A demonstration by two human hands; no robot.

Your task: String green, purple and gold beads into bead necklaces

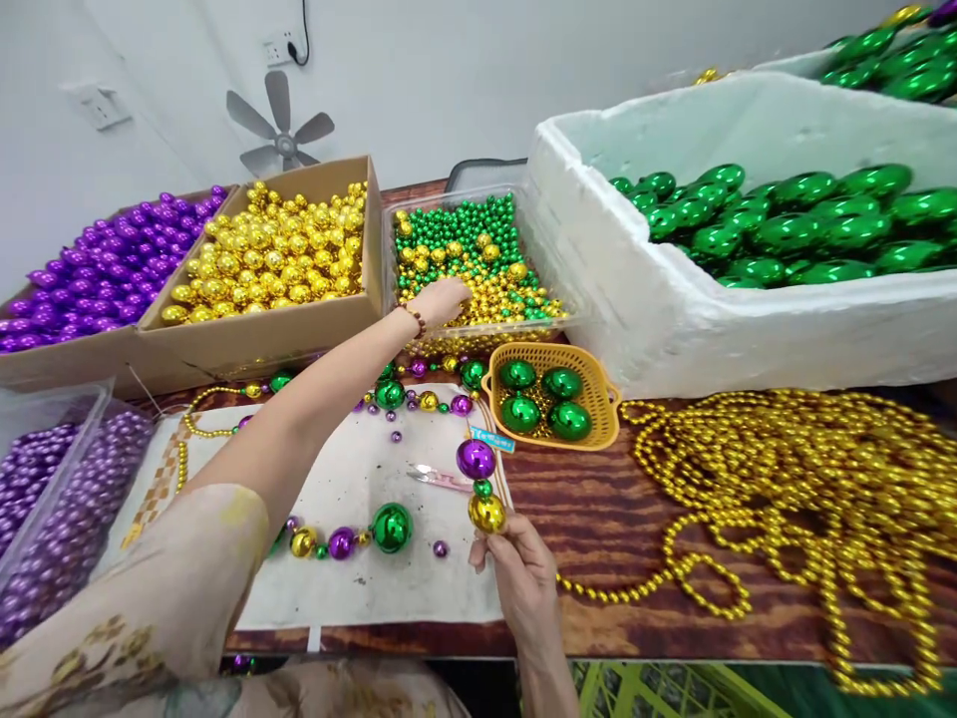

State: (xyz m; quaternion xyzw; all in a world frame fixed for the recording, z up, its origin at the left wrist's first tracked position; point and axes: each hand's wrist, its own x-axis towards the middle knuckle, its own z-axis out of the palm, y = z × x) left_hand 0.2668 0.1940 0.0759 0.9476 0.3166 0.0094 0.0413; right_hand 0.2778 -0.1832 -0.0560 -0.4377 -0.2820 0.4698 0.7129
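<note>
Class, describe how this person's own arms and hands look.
The left arm wears a loose beige fabric sleeve with brown and yellow patterning, and a dark-brown beaded bracelet. The left hand and right hand are ungloved; no sleeve or bracelet shows on the visible right forearm.

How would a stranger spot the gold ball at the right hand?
On the wooden table lies a white cloth. At its right edge is the right hand. The gold ball sits right at that hand, set apart by the small green ball, then purple ball, beyond it.
</note>
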